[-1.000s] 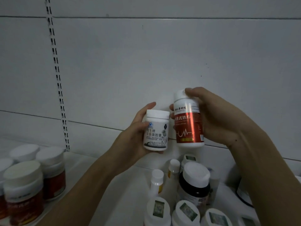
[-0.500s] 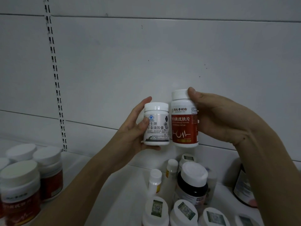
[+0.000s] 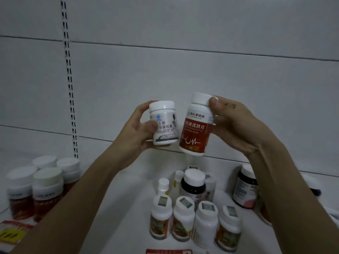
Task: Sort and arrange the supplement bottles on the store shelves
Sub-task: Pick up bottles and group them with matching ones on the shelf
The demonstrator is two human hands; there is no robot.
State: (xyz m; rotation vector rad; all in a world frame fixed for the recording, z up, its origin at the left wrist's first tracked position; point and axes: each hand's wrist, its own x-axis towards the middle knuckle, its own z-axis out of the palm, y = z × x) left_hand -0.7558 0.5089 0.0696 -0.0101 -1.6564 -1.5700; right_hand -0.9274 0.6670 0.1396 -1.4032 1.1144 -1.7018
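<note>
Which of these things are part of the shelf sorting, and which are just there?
Part of the job:
- left hand holding the white-label bottle
- right hand holding the red-label bottle
- red-label bottles on the left
- front row of bottles

Just there:
- yellow price tag
- slotted shelf upright

My left hand (image 3: 136, 132) and right hand (image 3: 236, 125): both bare, no gloves, rings or watch. Forearms bare too, no sleeves in view. Nails short.

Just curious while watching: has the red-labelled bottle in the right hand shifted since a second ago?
Yes. The red-labelled bottle now tilts, its base swung toward the short white bottle; against the wall seam its height looks roughly unchanged.
</note>
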